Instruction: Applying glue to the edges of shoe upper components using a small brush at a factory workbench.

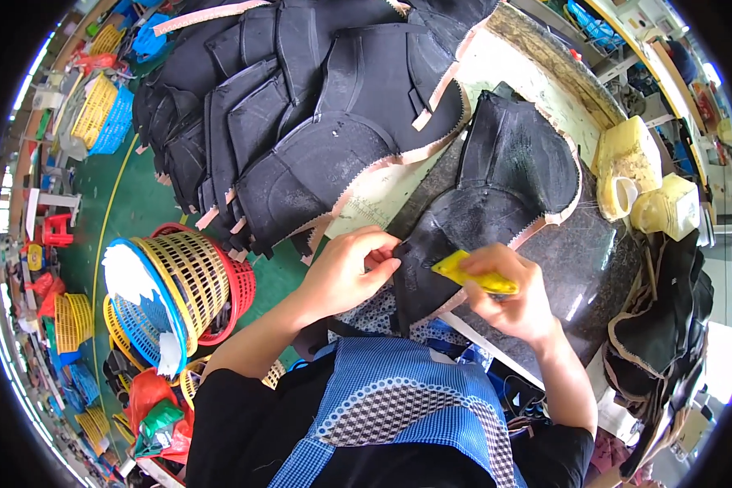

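Note:
A black stitched piece (484, 215), shaped like a shoe upper with a pale pink zigzag edge, lies on a dark stone slab (581, 268) in front of me. My left hand (354, 272) is closed at its near left edge, thumb and forefinger pinching the rim. Over the near part of the piece, my right hand (508, 293) grips a flat yellow tool (468, 270), its slanted end close to the black surface. Whether that end touches cannot be told. A heap of similar black pieces (325, 146) overlaps at the far left of the table.
Stained cream-coloured containers (630, 159) stand at the slab's right edge. More black pieces (667, 317) hang at the right. Stacked plastic baskets (195, 276) are on the left by the green floor (150, 187). A red bag (150, 398) sits lower left.

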A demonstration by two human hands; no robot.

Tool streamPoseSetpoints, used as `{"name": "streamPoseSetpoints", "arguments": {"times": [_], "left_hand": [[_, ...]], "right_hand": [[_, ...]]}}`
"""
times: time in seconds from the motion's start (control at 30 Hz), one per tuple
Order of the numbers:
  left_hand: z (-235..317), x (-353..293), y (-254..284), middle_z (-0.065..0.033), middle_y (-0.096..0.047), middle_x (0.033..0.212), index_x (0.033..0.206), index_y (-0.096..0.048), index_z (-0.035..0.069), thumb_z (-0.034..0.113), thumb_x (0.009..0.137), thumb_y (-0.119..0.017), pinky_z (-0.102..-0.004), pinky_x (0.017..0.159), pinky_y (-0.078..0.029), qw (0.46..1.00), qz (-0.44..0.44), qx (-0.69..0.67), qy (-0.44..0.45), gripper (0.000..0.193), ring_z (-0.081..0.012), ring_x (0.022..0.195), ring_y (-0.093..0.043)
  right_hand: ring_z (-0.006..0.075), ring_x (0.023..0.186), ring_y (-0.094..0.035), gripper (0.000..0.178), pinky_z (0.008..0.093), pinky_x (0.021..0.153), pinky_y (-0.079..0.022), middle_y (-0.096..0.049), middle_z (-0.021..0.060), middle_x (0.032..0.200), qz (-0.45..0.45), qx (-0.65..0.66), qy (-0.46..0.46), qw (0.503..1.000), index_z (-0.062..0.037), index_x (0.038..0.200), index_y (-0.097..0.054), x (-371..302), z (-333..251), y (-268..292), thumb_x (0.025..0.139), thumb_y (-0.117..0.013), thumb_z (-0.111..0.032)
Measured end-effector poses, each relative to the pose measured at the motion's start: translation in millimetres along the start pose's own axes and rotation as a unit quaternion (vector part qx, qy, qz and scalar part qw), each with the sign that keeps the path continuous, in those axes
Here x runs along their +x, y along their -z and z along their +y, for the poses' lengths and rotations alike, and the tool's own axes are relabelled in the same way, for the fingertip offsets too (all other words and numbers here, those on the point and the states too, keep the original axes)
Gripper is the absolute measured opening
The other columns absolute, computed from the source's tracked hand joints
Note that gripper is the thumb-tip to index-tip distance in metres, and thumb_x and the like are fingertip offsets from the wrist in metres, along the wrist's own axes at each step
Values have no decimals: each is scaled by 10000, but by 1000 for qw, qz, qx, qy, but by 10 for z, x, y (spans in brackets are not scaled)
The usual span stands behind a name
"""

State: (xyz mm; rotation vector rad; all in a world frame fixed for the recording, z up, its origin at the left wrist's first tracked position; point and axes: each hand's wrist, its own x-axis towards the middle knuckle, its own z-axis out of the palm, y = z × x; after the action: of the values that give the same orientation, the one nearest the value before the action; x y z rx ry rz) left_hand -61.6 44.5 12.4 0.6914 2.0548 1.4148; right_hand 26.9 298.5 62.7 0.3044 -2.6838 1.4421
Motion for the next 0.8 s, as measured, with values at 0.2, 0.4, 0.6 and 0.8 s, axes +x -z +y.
{"name": "streamPoseSetpoints", "arguments": {"times": [0.2, 0.4, 0.6, 0.8], "left_hand": [[-46, -13, -78, -32, -624, 892, 1069, -622, -64, 48, 897, -701, -223, 731, -520, 969, -2, -241, 52, 221, -80, 808, -610], [135, -1, -88, -25, -608, 979, 1110, -647, -51, 5, 911, -669, -227, 803, -525, 981, -21, -195, 2, 208, -79, 888, -623], [349, 59, 18, 14, -499, 813, 938, -534, 2, 60, 946, -634, -213, 637, -435, 980, -13, -199, 8, 115, -47, 724, -510], [1164, 1300, 68, -147, -468, 826, 968, -426, 15, 248, 1050, -432, -364, 733, -416, 973, -3, -46, -225, 248, -218, 755, -497]], "right_hand": [[118, 534, -636, 236, 199, 461, -500, -664, 100, 716, 118, 283, -214, 927, 4, 958, -637, -128, -32, 231, 970, -625, -231], [128, 475, -620, 299, 221, 411, -483, -673, 94, 727, 168, 312, -229, 906, 13, 1048, -667, 131, 3, -150, 1015, -572, -268], [51, 382, -471, 258, 175, 335, -313, -628, 37, 691, 328, 322, -204, 864, -16, 1031, -654, -207, 154, 319, 1026, -541, -248], [24, 455, -419, 289, 158, 389, -273, -667, 28, 861, 518, 438, -145, 720, -22, 1151, -640, -1066, 515, 947, 1026, -547, -265]]}}
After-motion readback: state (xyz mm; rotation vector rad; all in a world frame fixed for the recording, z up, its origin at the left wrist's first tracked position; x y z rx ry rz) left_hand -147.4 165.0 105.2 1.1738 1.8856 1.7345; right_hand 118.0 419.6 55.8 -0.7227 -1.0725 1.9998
